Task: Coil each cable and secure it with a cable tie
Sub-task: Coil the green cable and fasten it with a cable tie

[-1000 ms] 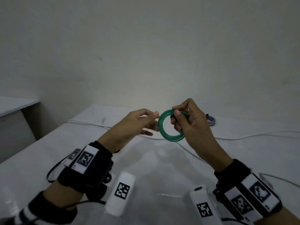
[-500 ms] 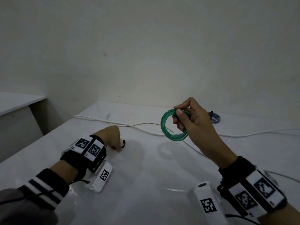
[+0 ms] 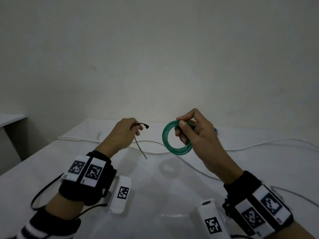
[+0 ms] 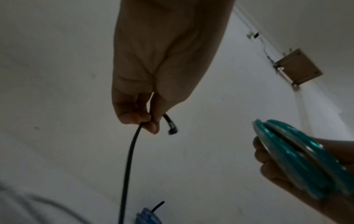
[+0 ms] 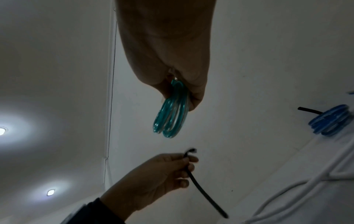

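Note:
My right hand (image 3: 191, 128) holds a coiled green cable (image 3: 174, 147) upright above the white table (image 3: 155, 195), thumb and fingers pinching its top right. The coil (image 5: 172, 112) hangs from that hand (image 5: 178, 84) in the right wrist view, and shows as green loops (image 4: 298, 159) at the right of the left wrist view. My left hand (image 3: 127, 130) is raised to the coil's left and pinches a black cable tie (image 3: 139, 144) near its head; the tail hangs down. The tie (image 4: 130, 159) runs down from the pinching left hand (image 4: 151, 121), and appears again (image 5: 201, 188) below the coil.
A long white cable (image 3: 259, 147) lies loose across the far part of the table. A blue coiled cable (image 5: 329, 121) with a black tie on it rests on the table beyond my right hand, also low in the left wrist view as a blue coil (image 4: 147, 216).
My left hand left the green coil, went down to the table at the left, picked up the black cable tie and has risen back toward the coil. The right hand kept the coil up.

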